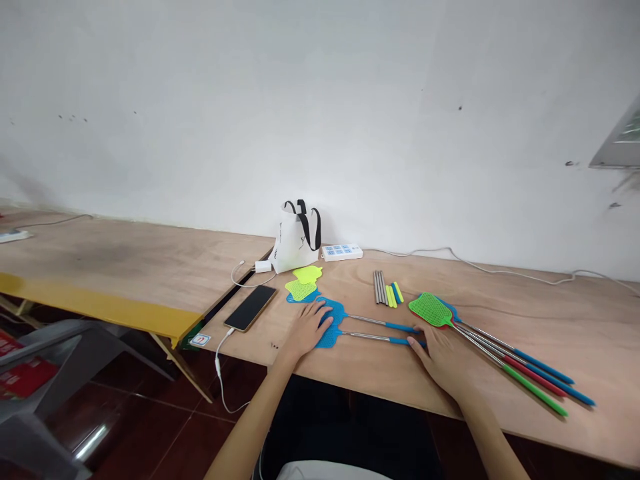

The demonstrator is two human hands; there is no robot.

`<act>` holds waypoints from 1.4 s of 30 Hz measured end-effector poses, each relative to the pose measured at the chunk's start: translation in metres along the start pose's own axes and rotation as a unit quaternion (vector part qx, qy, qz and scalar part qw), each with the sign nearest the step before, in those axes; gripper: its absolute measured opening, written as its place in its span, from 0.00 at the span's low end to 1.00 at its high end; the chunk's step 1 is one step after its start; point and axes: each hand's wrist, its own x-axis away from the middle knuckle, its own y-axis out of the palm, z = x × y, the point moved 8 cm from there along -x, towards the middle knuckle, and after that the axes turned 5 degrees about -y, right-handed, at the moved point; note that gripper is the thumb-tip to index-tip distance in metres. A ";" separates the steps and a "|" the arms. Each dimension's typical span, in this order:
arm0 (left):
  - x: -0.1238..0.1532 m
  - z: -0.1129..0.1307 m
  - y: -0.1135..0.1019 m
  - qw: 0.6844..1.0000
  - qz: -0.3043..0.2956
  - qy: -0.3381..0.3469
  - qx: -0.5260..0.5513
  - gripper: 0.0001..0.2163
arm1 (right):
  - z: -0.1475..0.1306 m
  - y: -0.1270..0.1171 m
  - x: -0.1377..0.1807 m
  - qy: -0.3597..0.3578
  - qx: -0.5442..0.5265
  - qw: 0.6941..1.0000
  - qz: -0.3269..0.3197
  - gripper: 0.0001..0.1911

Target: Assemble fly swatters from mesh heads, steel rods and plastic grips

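Two blue fly swatters (373, 336) lie side by side on the table, heads to the left and handles to the right. Across their mesh heads rests my left hand (305, 329), open, with its fingers spread flat. My right hand (438, 357) is at the handle ends, thumb apart from the fingers, partly covering the handle tips. To the right lies a fanned stack of fly swatters with a green head (430, 310) on top and blue, red and green handles. Loose yellow swatter heads (301, 289) and a blue one (295, 299) lie beyond my left hand.
Metal rods (380, 288) and short yellow and blue handles (393, 295) lie further back. A black phone (251, 308) on a cable is at the left, near a white bag (295, 243) and a power strip (342, 252). A gap separates this table from another table (125, 267).
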 end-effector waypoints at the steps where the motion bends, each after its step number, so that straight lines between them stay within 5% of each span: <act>1: 0.000 0.000 0.000 1.000 -0.001 0.000 0.000 0.20 | -0.001 0.000 0.000 0.001 0.000 1.000 -0.005 0.17; 18: 0.000 0.001 -0.001 1.000 0.003 0.005 0.005 0.19 | -0.010 0.002 0.000 -0.050 -0.016 0.998 -0.037 0.19; 42: 0.000 0.002 -0.002 1.000 0.006 0.008 0.006 0.19 | -0.010 -0.002 -0.002 -0.034 -0.025 0.999 -0.029 0.18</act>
